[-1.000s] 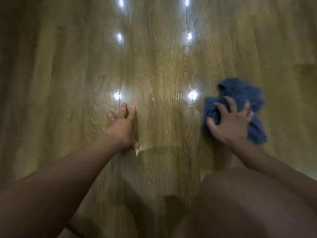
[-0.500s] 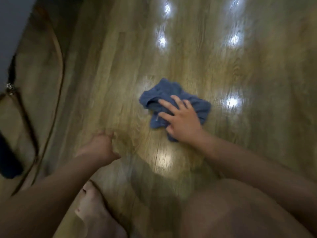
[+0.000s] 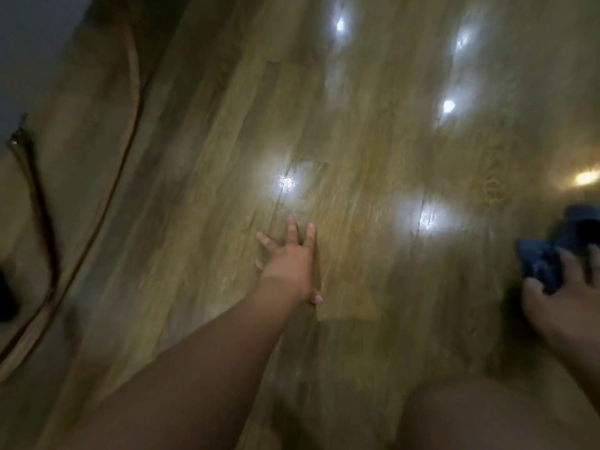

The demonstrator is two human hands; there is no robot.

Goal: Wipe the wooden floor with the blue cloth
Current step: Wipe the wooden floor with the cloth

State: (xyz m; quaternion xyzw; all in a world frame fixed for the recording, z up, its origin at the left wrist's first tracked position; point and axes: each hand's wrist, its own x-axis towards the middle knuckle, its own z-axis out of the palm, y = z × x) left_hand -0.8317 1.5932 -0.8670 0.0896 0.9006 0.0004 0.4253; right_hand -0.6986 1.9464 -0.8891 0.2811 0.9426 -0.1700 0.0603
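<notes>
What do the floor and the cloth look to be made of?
Wooden floor: planks with wood grain and visible seams. The finish is glossy, as bright lights mirror in it. Whether it is solid wood or laminate can't be told. Blue cloth: soft textile, matte, crumpled into folds under the right hand. Blur hides the weave.
</notes>
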